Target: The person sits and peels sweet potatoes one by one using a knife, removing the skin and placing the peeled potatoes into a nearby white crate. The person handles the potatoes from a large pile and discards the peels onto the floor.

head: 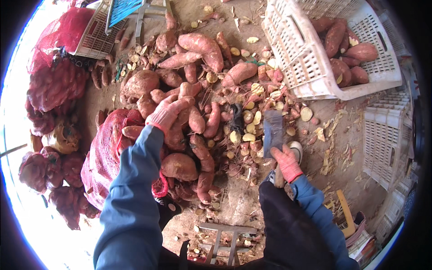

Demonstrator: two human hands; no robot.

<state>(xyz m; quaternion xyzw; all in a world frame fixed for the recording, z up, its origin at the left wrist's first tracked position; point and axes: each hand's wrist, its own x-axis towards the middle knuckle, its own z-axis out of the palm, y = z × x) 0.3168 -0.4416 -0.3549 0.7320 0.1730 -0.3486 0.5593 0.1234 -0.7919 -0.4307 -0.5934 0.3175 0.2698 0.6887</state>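
Observation:
My left hand [171,109], in a pink knit glove, rests with its fingers on a sweet potato [185,90] in the heap at the middle; whether it grips it I cannot tell. My right hand [286,162], gloved alike, is closed on the handle of a cleaver [273,130], its broad flat blade pointing away from me above cut ends and roots. Below my left hand lie a large round sweet potato [179,166] and a long bent one [204,168]. A red mesh sack [101,152] with sweet potatoes lies by my left forearm. Cut sweet potato slices [249,137] lie beside the blade.
A white plastic crate [303,64] holding sweet potatoes stands at the upper right. More white crates [381,141] line the right side. Filled mesh sacks [55,84] lie at the left. A metal stool frame [227,229] is near my legs, and a blue-strapped folding stool [125,11] at the top.

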